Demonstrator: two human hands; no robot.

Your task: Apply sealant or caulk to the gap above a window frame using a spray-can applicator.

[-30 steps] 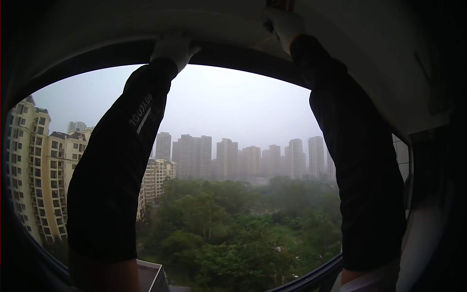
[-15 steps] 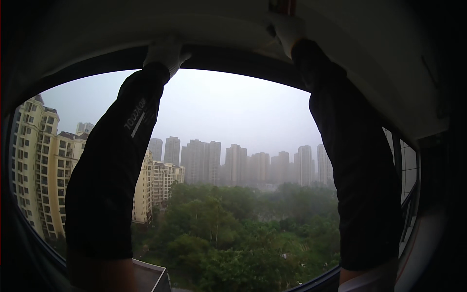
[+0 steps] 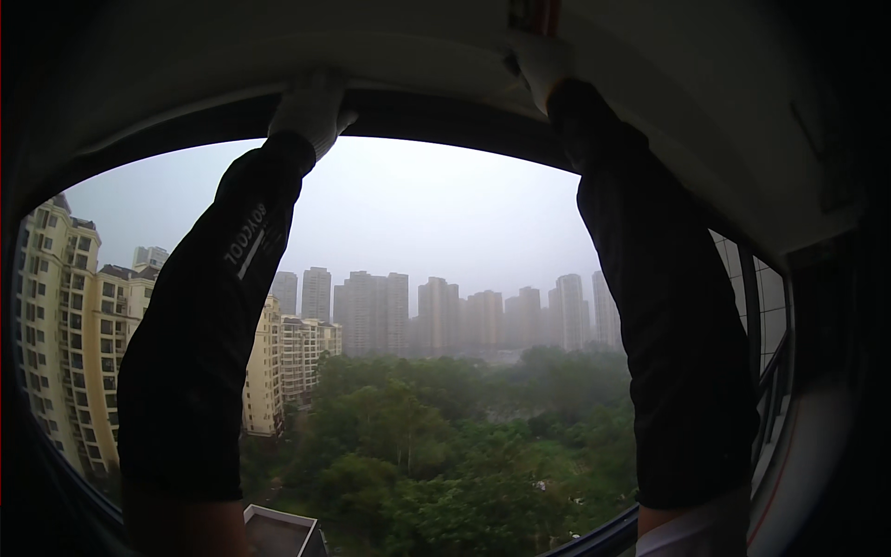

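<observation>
Both my arms, in black sleeves, reach up to the head of a large window. My left hand (image 3: 314, 111), in a pale glove, rests against the dark upper window frame (image 3: 436, 116). Its thumb sticks out to the right, while its fingers fade into the shade above. My right hand (image 3: 543, 67), gloved too, is raised higher, just inside the frame near the pale surface over the window. It is closed around a red and dark object (image 3: 535, 17), cut off by the top of the picture, so its kind does not show.
The pale surface above the window (image 3: 650, 84) is dim. At the right stands a narrower window section with dark bars (image 3: 750, 297). Beyond the opening are trees (image 3: 418, 446), yellowish apartment blocks (image 3: 65, 306) and hazy towers (image 3: 371, 311). A low ledge (image 3: 283, 534) lies outside below.
The view has shifted slightly, so buildings and arms sit a little farther left. Both hands keep nearly the same places at the window's top, the right one still gripping the red and dark object.
</observation>
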